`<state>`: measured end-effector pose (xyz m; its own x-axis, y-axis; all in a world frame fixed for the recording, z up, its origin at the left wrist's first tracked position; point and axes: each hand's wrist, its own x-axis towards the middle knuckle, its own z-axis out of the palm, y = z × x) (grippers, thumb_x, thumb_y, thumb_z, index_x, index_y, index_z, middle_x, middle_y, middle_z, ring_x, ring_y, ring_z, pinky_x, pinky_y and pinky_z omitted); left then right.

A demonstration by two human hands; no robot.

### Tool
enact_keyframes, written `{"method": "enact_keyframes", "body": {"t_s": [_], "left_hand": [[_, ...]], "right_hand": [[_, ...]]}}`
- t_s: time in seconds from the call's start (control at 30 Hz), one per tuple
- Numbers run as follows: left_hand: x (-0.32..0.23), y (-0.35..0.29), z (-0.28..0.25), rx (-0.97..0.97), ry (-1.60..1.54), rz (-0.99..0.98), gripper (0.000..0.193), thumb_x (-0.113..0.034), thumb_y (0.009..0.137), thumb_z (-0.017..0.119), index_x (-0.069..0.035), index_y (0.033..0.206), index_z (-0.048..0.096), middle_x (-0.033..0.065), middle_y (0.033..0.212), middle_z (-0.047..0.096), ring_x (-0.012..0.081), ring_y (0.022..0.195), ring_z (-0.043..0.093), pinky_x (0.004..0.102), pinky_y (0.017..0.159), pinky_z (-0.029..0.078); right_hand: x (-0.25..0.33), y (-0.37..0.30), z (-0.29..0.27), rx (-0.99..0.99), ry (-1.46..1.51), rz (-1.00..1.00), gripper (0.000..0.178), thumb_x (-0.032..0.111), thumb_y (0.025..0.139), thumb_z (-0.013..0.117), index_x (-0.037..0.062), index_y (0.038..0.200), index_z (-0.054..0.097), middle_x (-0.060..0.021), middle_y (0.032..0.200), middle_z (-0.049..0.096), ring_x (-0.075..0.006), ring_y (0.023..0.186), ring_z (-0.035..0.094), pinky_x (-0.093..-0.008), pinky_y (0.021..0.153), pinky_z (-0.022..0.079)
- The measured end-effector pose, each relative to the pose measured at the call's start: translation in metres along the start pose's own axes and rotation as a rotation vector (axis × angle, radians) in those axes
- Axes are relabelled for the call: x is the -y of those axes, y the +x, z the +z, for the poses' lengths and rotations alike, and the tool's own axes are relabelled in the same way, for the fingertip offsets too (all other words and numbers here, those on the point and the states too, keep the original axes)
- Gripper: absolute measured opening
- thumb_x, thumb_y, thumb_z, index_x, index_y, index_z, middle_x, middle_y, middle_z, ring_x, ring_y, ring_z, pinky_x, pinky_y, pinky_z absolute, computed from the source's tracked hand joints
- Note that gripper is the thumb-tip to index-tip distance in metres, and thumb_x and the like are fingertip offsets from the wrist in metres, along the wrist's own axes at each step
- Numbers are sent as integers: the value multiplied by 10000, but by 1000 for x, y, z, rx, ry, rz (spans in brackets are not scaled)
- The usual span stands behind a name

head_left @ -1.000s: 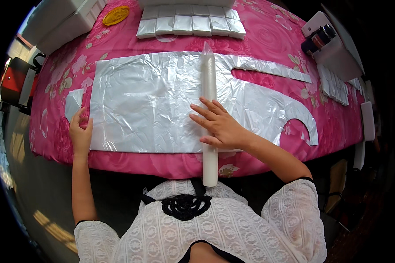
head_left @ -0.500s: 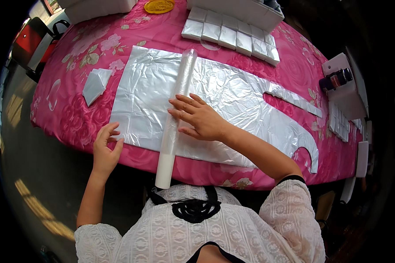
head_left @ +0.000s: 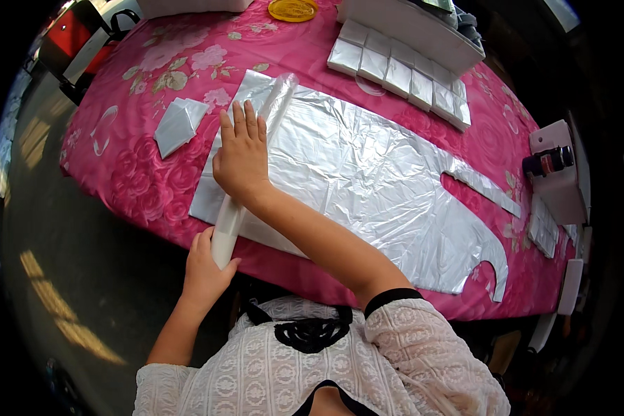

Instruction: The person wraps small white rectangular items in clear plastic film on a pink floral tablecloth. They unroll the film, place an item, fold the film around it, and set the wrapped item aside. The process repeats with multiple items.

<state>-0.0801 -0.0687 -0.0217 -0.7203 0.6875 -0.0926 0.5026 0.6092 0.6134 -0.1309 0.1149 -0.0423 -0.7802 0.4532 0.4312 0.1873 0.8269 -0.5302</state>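
A large sheet of thin, shiny silver-white plastic [head_left: 347, 180] lies spread on the table, creased, with strap-like arms and curved cut-outs at its right end. Across its left part rests a long white tube wrapped in clear film [head_left: 279, 107], pointing from my body to the far side. My right hand [head_left: 244, 156] lies flat on top of the tube, fingers stretched out and pointing away. At the near end, which juts past the table edge, my left hand [head_left: 208, 269] has its fingers and thumb around the tube.
A pink flowered cloth [head_left: 145, 173] covers the table. Left of the sheet sits a folded silvery packet [head_left: 180, 125]. Rows of similar packets [head_left: 399, 73] stand before a white box [head_left: 423, 31] at the back. There is a yellow oval dish [head_left: 292, 9], and a dark jar [head_left: 548, 161] at right.
The tube has moved left over the sheet, toward its left edge, with my right hand on it. My left hand, open and apart before, has closed around the tube's near end.
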Motion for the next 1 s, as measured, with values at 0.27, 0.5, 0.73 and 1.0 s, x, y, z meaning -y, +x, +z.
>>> {"method": "enact_keyframes", "body": {"t_s": [0.27,0.5,0.73,1.0], "left_hand": [[-9,-12,10,534,-1299,-218,556,-195,729,669,34,1186,452,85,920,575,129,776,576,273,685,509],[-49,-2,31,1331,-2173,-15,805,-341,700,677,121,1267,341,134,891,579,145,691,583,273,601,505],[-90,9,27,799,-1195,-27,563,-263,651,755,17,1043,463,62,721,529,142,592,542,269,524,473],[-106,-3,50,1264,-1774,-70,516,-291,679,724,-15,1019,450,57,719,512,134,610,531,273,548,461]], "right_hand": [[-16,-34,-55,-35,1444,693,856,202,692,653,-56,1338,154,-179,1263,349,-264,1143,433,-397,939,392],[-5,-38,-148,232,1863,467,618,251,718,673,-13,1168,342,-97,877,565,-181,786,593,-320,743,496],[-24,-56,-189,122,1571,517,572,201,712,681,-7,1130,352,-87,838,560,-167,756,592,-312,698,493],[-27,-96,-189,271,1875,413,548,239,724,694,49,1124,371,-59,877,544,-155,788,580,-328,747,494]]}}
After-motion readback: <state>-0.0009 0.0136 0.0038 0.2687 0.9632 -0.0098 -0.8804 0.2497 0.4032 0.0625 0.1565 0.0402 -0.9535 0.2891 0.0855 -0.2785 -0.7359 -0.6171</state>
